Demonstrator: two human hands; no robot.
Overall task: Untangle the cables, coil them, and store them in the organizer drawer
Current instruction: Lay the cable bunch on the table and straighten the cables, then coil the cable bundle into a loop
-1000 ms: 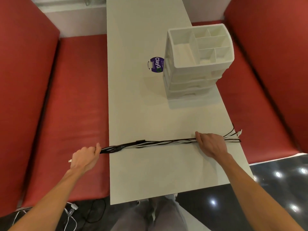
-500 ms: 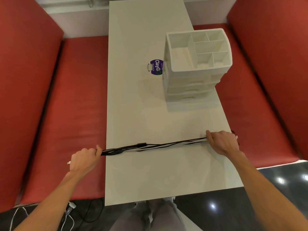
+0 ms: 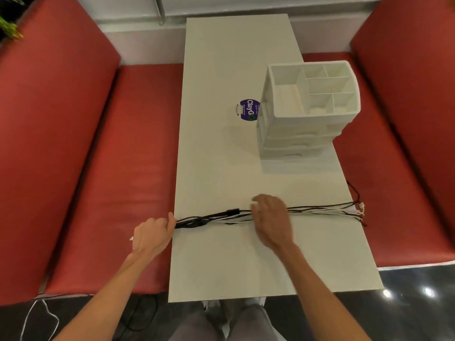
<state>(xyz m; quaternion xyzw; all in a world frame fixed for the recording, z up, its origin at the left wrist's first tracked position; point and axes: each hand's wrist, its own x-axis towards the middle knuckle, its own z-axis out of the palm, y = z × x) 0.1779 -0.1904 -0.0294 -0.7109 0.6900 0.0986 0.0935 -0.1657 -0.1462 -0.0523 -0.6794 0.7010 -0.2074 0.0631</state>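
A bundle of black and white cables [image 3: 320,210] lies stretched straight across the near part of the white table [image 3: 221,267], its ends fanning out over the right edge. My left hand [image 3: 152,232] grips the bundle's left end just off the table's left edge. Palm down, my right hand [image 3: 270,217] lies over the middle of the bundle with its fingers loosely extended; the cables pass under it. The white organizer [image 3: 295,141], with open top compartments and closed drawers below, stands further back on the right side of the table.
A round purple ClayGo tag [image 3: 249,110] lies left of the organizer. Red benches [image 3: 110,168] flank the table on both sides. More loose cables [image 3: 37,313] lie on the dark floor at lower left. My knees show below the table's near edge.
My right hand, which had slid right along the bundle to its end, has come back left to the bundle's middle. My left hand keeps its hold at the left end.
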